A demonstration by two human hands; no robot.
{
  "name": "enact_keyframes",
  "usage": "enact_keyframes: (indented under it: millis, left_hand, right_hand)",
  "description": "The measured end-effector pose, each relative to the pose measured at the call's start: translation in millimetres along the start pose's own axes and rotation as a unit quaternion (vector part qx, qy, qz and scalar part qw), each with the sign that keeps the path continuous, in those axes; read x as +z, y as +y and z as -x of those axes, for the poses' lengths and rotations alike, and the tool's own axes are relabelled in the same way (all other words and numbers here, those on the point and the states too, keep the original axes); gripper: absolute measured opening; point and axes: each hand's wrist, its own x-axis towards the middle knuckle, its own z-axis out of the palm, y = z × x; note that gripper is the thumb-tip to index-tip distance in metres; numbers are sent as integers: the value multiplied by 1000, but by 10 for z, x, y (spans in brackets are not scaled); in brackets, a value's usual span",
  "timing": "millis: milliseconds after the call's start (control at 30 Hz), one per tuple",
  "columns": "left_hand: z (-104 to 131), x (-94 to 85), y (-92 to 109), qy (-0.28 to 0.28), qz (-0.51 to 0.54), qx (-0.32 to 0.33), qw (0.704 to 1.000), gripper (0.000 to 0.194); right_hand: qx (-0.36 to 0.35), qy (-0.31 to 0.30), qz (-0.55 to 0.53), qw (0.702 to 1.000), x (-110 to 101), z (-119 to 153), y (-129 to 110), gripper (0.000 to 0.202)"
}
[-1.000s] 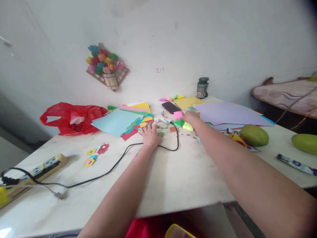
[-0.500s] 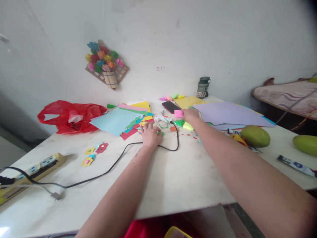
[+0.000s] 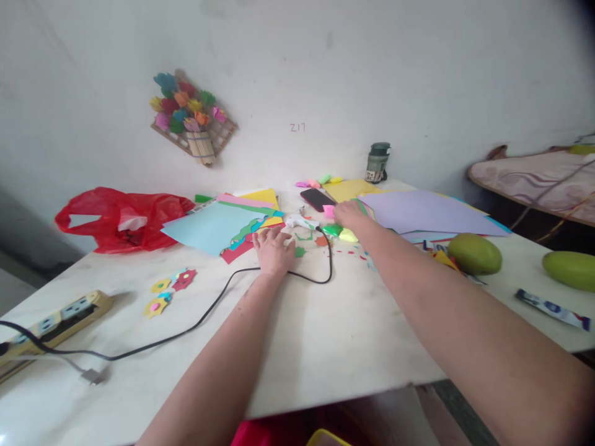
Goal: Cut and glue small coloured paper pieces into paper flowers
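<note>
My left hand rests on the table with fingers spread, holding nothing, by colored paper scraps and the black cord. Beyond its fingertips lies a white tool that looks like a glue gun, joined to that cord. Farther right, my right hand is closed on a small bright pink packet, part of it hidden by the fingers. Just below that hand are a green packet and a yellow one. A dark phone lies behind them.
Colored paper sheets and a red plastic bag lie left. Paper flower cutouts sit near a power strip. At right are purple paper, green fruits and a tube. A bottle stands behind.
The pink packet in my right hand has shifted slightly and shows less beside the fingers. My left hand stays spread on the table. The whole view has moved a little.
</note>
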Motion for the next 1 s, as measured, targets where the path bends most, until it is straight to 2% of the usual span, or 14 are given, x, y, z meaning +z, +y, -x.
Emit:
enact_keyframes:
  millis: [100,200,267,333,400,467,533,600,700,767,833,867,933,1000]
  left_hand:
    - [-24,-29,-42,38,31,-14,999,14]
    - [-47,-40,-69,68,72,0,995,14]
    - [-59,-43,-63,70,124,2,990,13]
    - [-63,-48,-38,40,219,-36,974,13]
    - [-58,-60,-1,-25,368,-102,924,23]
    - [-49,-83,36,-91,524,-155,832,37]
    - [-42,-112,55,-112,624,-181,752,46]
    - [-40,-135,48,-106,671,-184,710,47]
    - [-45,-147,-13,-99,685,-174,700,41]
    - [-47,-145,-65,-104,677,-172,708,40]
    - [-43,-146,-102,-114,670,-167,715,40]
    - [-39,-149,-110,-119,666,-163,718,40]
    - [-26,-161,-107,-132,659,-153,724,40]
    - [-13,-174,-90,-148,651,-144,731,40]
  right_hand:
    - [36,-1,1,999,-14,10,-4,36]
    - [69,27,-25,997,-63,53,3,40]
    - [75,55,-48,994,-112,115,-17,38]
    - [69,99,-65,991,-162,208,-82,37]
    - [17,182,-63,981,-200,333,-197,35]
    - [-76,277,-48,957,-211,478,-345,33]
    - [-182,335,-27,924,-192,626,-493,31]
    - [-268,369,-13,890,-143,757,-609,30]
    - [-341,394,-16,853,-47,895,-691,29]
    - [-367,389,-44,844,1,945,-697,28]
    - [-358,381,-111,845,15,958,-690,26]
    - [-332,378,-164,849,9,951,-688,25]
    - [-235,364,-295,851,-28,913,-690,26]
    - [-125,315,-437,833,-79,862,-700,28]
